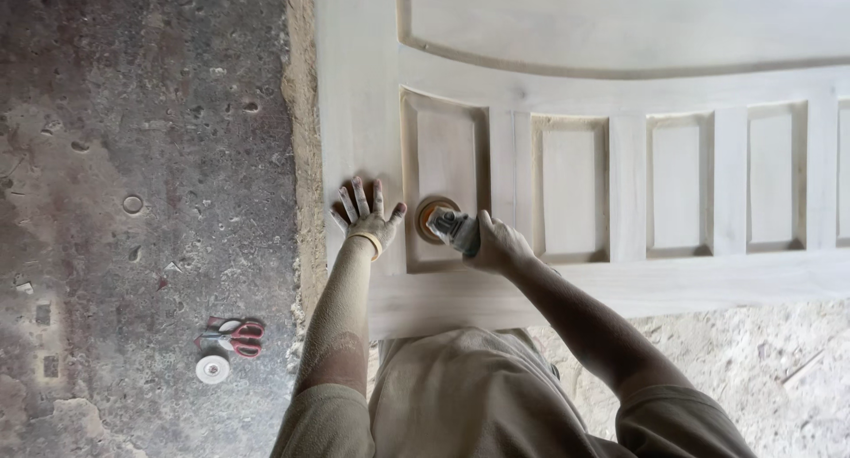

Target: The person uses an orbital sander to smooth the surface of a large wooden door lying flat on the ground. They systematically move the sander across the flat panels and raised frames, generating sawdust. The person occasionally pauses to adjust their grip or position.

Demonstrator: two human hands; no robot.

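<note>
Sander (445,221) in right hand (498,244) — on door panel (443,153)

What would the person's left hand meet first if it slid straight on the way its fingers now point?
The left hand lies flat on the pale wooden door, fingers pointing up the picture along the bare side rail. The way looks free to the frame's edge.

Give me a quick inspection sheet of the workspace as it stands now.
Surface: pale wooden panelled door lying flat, dusty.
Job's things: handheld sander, disc on the leftmost recessed panel.
Clutter: red-handled scissors and white tape roll on the floor.
Grips: left hand flat on the door frame, fingers spread; right hand closed on the sander.
Cables: nothing seen.
Surroundings: stained concrete floor; sawdust along the door's edge.
</note>
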